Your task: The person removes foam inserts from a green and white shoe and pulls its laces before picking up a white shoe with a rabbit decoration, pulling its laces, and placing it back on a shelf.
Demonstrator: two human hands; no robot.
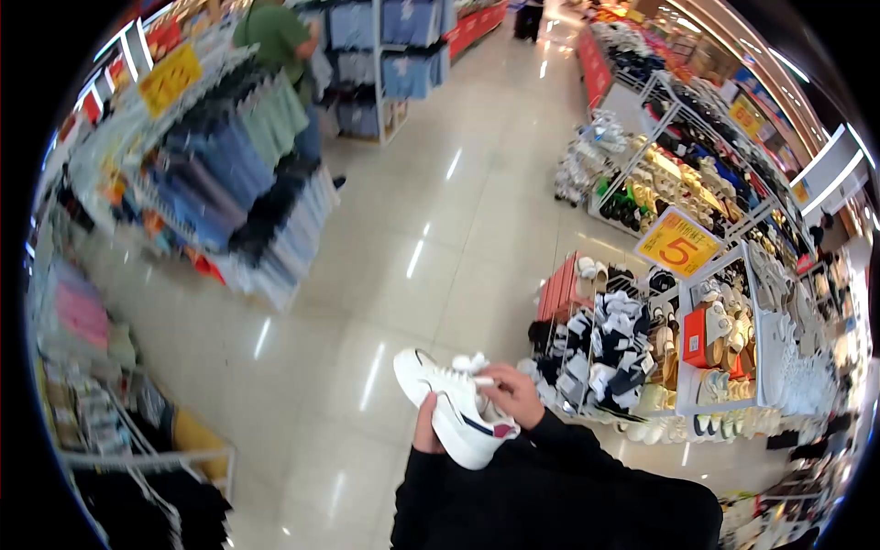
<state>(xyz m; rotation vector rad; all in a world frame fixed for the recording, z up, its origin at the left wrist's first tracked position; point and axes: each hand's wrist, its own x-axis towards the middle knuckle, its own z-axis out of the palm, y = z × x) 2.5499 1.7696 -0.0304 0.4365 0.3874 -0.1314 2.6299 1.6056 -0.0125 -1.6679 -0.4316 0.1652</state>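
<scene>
A white sneaker [463,438] with dark trim and a dark red heel patch is held up in front of my body, toe pointing to the upper left. My left hand [425,429] is closed around its side near the middle. At the ankle opening, my right hand [515,394] has its fingers pinched at the tongue and lace area. A small white bunched piece [471,363] sticks up beside those fingertips; what it is does not show clearly. Black sleeves cover both arms.
To the right stands a wire bin of socks [619,330] beside shelves of shoes [724,330], under a yellow price sign [680,242]. Clothes racks [220,174] line the left, where a person in a green top [275,37] stands. A shiny tiled aisle [458,220] runs ahead.
</scene>
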